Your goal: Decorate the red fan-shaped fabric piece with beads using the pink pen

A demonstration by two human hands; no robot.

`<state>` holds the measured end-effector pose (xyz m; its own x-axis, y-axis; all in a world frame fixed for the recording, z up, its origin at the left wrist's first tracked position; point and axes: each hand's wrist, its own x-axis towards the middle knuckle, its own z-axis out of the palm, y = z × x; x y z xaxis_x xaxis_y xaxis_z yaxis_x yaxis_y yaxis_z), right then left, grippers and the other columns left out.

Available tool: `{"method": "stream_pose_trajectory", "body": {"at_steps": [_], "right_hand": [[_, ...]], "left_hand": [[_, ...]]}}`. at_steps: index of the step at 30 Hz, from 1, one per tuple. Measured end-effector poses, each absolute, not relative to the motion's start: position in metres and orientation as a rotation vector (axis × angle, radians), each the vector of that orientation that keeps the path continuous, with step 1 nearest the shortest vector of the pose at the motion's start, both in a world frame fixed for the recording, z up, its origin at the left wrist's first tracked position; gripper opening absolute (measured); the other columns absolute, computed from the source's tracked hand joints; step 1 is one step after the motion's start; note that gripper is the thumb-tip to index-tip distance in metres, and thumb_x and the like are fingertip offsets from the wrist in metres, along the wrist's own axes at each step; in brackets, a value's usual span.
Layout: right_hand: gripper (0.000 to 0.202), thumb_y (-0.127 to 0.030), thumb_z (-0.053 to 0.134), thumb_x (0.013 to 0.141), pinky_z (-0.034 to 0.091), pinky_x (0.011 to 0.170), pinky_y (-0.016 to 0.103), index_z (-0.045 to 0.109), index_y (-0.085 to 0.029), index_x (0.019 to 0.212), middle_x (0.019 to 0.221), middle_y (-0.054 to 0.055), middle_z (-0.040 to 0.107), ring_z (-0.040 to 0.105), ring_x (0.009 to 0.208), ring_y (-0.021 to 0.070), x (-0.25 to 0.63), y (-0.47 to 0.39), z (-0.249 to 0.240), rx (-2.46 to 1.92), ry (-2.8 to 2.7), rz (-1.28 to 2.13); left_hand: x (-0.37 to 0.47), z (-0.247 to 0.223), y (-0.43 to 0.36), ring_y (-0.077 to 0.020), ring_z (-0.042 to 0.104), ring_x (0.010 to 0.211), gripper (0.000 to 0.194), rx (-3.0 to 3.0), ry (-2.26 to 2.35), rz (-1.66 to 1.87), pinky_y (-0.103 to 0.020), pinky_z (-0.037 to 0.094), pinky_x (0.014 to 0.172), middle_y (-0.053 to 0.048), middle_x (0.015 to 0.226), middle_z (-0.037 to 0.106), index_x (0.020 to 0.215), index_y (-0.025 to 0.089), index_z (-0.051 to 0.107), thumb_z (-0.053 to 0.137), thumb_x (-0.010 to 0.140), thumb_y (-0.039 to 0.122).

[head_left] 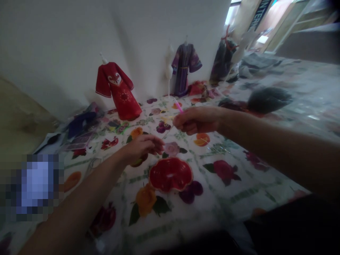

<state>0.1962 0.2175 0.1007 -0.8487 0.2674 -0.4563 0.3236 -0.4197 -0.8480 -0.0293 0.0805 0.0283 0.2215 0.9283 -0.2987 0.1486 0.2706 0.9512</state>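
Note:
My right hand point(195, 119) is closed around a slim pink tool point(179, 107), whose pale, thin tip points up and to the left. What kind of tool it is, I cannot make out. Lower and to the left, my left hand point(146, 147) hovers over the tablecloth with its fingers loosely stretched and nothing visible in them. Just below that hand lies a red fabric piece point(170, 174) with a wavy, gold-edged outline, flat on the cloth. Faint yellow strands point(167, 118) show on the cloth left of my right hand; blur hides their detail.
A red embroidered doll dress point(123, 95) and a purple robe point(183, 72) stand on small forms by the wall, with a bare white form point(169, 63) between them. Plastic packets point(82, 136) lie left. A dark bundle point(269, 99) sits right on the fruit-patterned tablecloth point(207, 219).

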Motion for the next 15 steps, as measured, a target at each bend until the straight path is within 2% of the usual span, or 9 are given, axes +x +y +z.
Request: {"method": "stream_pose_trajectory", "body": {"at_steps": [6, 11, 15], "right_hand": [[0.023, -0.007, 0.059, 0.088, 0.023, 0.038, 0.014, 0.058, -0.012, 0.066, 0.065, -0.001, 0.047, 0.021, 0.048, 0.0043, 0.206, 0.218, 0.093, 0.925, 1.631, -2.54], [0.026, -0.005, 0.055, 0.09, 0.024, 0.038, 0.013, 0.055, -0.012, 0.066, 0.064, -0.001, 0.048, 0.023, 0.047, 0.0035, 0.206, 0.215, 0.09, 0.963, 1.617, -2.544], [0.025, -0.005, 0.057, 0.09, 0.024, 0.038, 0.014, 0.057, -0.013, 0.066, 0.063, -0.001, 0.047, 0.023, 0.046, 0.0039, 0.202, 0.211, 0.098, 0.926, 1.627, -2.546]], "left_hand": [[-0.023, 0.032, 0.082, -0.0221, 0.073, 0.089, 0.029, 1.07, 1.259, 0.798, -0.035, 0.055, 0.083, -0.012, 0.097, 0.076, 0.102, 0.014, 0.073, 0.064, 0.087, 0.037], [-0.021, 0.026, 0.088, -0.0185, 0.071, 0.086, 0.034, 1.062, 1.317, 0.845, -0.03, 0.052, 0.078, -0.009, 0.097, 0.074, 0.098, 0.016, 0.071, 0.074, 0.084, 0.046], [-0.012, 0.023, 0.093, -0.0173, 0.069, 0.094, 0.034, 1.036, 1.326, 0.927, -0.029, 0.052, 0.081, -0.008, 0.119, 0.069, 0.103, 0.019, 0.067, 0.071, 0.088, 0.049]]}}
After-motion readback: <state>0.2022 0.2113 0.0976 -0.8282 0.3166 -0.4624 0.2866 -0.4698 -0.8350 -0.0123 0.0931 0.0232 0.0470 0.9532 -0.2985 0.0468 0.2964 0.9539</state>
